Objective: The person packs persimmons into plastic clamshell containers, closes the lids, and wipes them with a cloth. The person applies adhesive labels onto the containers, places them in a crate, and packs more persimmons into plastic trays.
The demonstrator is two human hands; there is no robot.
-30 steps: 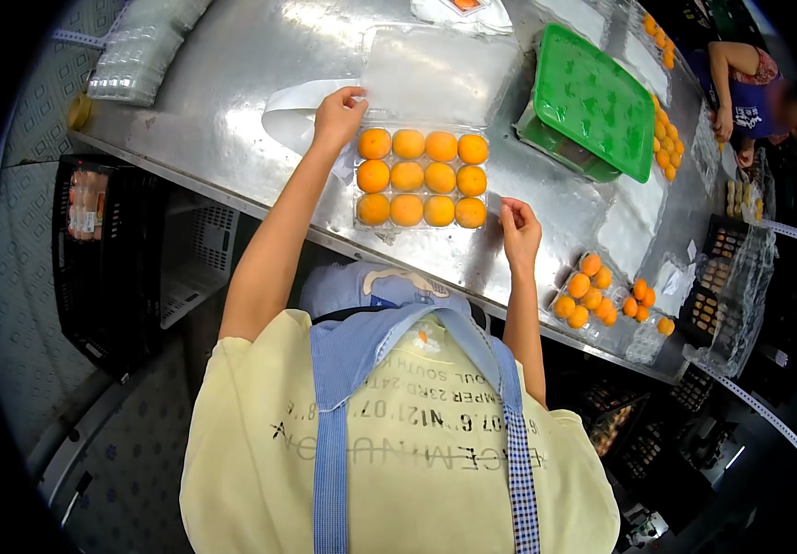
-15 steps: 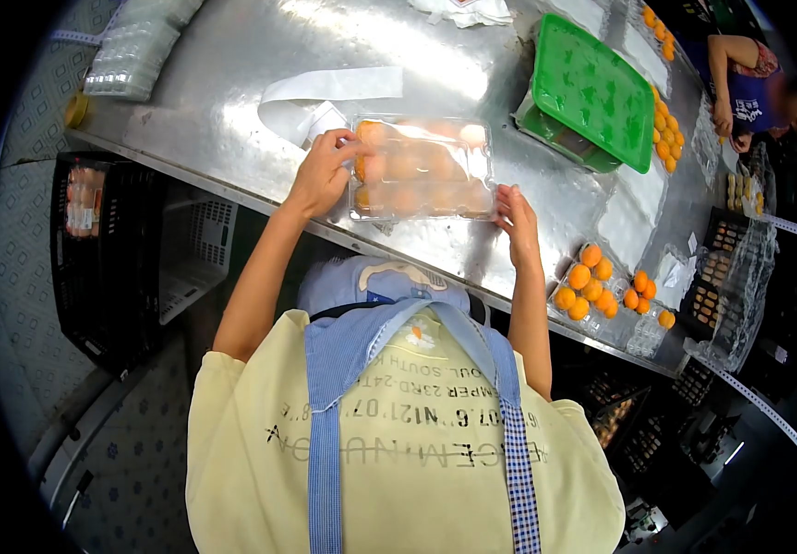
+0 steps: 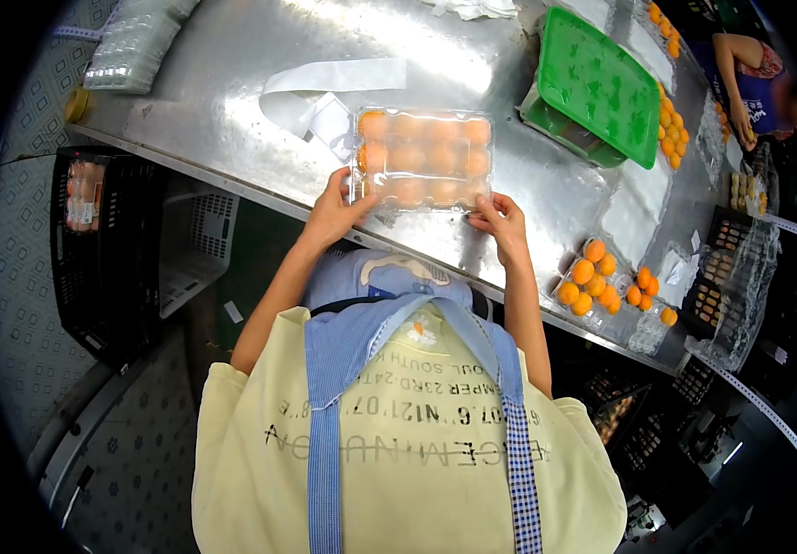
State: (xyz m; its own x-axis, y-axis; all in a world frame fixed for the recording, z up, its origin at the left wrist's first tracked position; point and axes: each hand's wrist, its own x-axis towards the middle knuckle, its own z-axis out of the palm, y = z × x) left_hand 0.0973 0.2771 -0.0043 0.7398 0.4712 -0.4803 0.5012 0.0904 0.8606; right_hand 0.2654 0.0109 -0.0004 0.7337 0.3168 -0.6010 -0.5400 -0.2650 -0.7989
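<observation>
A clear plastic clamshell (image 3: 423, 159) with several round orange fruits in rows lies near the front edge of the metal table. Its lid lies over the fruits. My left hand (image 3: 336, 214) is closed on the near left corner, thumb along the front rim. At the near right corner, my right hand (image 3: 502, 226) grips the rim between thumb and fingers. Just beyond the box's left side, a white square label (image 3: 332, 122) lies beside a curled white paper strip (image 3: 352, 77).
A green-lidded container (image 3: 597, 88) stands at the back right. Loose orange fruits (image 3: 587, 280) sit in a tray at the right front edge. Stacked clear boxes (image 3: 135, 51) are at the far left. Black crates (image 3: 103, 249) stand left below the table. A co-worker (image 3: 749, 83) is at far right.
My left hand has moved from the lid's upper left down to the near left corner. My right hand has shifted slightly inward onto the near right corner. The fruits show more clearly through the lid.
</observation>
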